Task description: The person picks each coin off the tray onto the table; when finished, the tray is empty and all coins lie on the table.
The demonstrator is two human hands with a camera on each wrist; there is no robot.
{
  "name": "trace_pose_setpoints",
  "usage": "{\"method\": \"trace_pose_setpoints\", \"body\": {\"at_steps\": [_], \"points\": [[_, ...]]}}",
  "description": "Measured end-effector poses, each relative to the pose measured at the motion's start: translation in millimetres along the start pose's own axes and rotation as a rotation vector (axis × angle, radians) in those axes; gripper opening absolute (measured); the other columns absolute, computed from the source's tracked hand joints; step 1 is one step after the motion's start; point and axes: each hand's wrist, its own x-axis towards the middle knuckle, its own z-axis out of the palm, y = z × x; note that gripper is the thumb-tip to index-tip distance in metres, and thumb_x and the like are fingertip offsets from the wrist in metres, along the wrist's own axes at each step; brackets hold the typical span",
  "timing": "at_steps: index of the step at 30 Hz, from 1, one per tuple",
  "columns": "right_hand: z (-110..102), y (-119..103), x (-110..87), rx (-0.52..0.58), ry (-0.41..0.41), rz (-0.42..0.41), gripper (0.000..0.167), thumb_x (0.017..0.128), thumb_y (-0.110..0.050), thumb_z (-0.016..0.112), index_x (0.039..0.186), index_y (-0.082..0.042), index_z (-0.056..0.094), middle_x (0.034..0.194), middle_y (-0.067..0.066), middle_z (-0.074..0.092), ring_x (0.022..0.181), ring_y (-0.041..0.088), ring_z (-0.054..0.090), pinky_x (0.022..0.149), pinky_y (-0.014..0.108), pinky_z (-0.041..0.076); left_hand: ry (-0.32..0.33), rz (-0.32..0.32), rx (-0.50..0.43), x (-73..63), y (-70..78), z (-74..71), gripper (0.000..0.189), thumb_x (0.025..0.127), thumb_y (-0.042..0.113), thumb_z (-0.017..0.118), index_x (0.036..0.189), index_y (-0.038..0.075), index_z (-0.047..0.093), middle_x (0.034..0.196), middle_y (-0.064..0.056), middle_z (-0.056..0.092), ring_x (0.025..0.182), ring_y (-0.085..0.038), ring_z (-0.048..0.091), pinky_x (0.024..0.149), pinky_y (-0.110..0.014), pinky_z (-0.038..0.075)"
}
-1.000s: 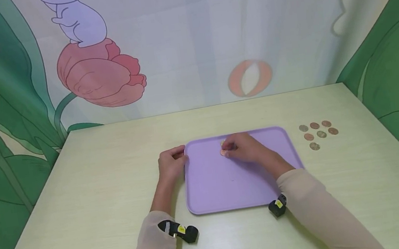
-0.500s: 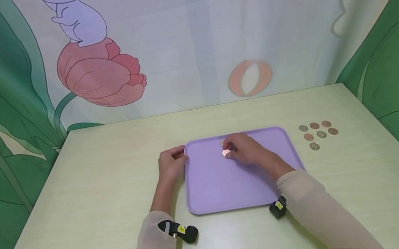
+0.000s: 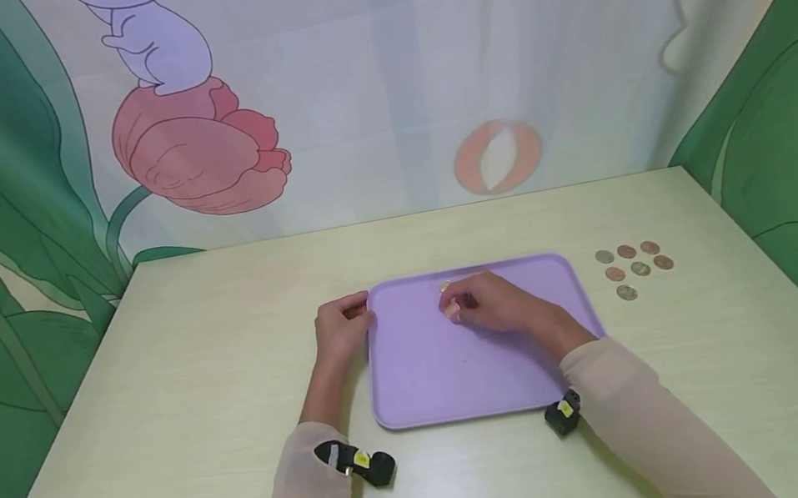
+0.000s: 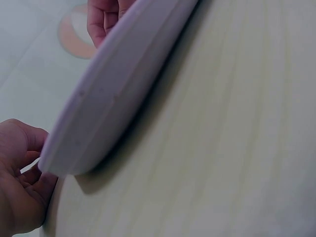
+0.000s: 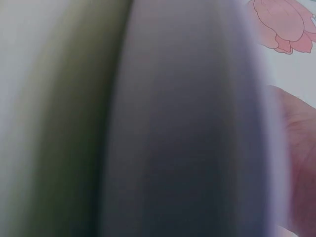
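Observation:
A purple tray (image 3: 455, 385) lies on the table. My left hand (image 3: 340, 332) holds its left rim near the far corner; in the left wrist view the thumb and fingers (image 4: 37, 140) meet the tray's edge. Over the tray, my right hand (image 3: 489, 301) pinches a copper-coloured coin (image 3: 452, 311) between thumb and fingers. Just beyond those fingertips, a gold-coloured coin (image 3: 444, 286) shows on the tray, partly hidden by the hand. The blurred tray wall (image 5: 187, 123) fills most of the right wrist view and hides the right fingertips.
Several copper and silver coins (image 3: 640, 268) lie in a loose group on the table (image 3: 233, 372), right of the tray. A printed curtain (image 3: 346, 79) hangs behind the table's far edge. Black wrist cameras (image 3: 563, 413) sit on both sleeves.
My right hand has shifted slightly toward me, and the coin it pinches has come a little nearer and turned in the fingers. The left hand stays at the tray's rim.

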Motion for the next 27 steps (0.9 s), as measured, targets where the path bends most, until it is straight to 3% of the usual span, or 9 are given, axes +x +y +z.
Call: {"method": "trace_pose_setpoints", "body": {"at_steps": [14, 20, 27], "points": [[0, 1, -0.9, 0.049, -0.027, 0.064, 0.021, 0.090, 0.002, 0.070, 0.111, 0.002, 0.071, 0.085, 0.006, 0.066, 0.080, 0.010, 0.056, 0.074, 0.019, 0.048, -0.005, -0.015, -0.008, 2.0, -2.1, -2.1, 0.039, 0.087, 0.001, 0.067, 0.126, 0.005, 0.072, 0.117, -0.018, 0.074, 0.110, -0.027, 0.069, 0.097, -0.036, 0.058], [0, 6, -4.5, 0.108, 0.035, 0.079, 0.025, 0.088, 0.002, 0.072, 0.113, 0.002, 0.070, 0.095, 0.013, 0.071, 0.088, 0.015, 0.060, 0.080, 0.022, 0.050, -0.005, -0.008, -0.005, 1.3, -1.7, -1.1, 0.038, 0.087, 0.001, 0.067, 0.126, 0.003, 0.072, 0.117, -0.019, 0.074, 0.110, -0.028, 0.069, 0.096, -0.036, 0.058], [-8, 12, -16.3, 0.207, 0.100, 0.092, 0.030, 0.088, 0.003, 0.072, 0.118, 0.003, 0.071, 0.106, 0.017, 0.073, 0.094, 0.015, 0.063, 0.084, 0.018, 0.051, -0.009, -0.008, -0.009, 1.6, -1.6, -0.8, 0.038, 0.088, 0.001, 0.067, 0.126, 0.004, 0.072, 0.118, -0.019, 0.074, 0.111, -0.028, 0.069, 0.097, -0.036, 0.059]]}}
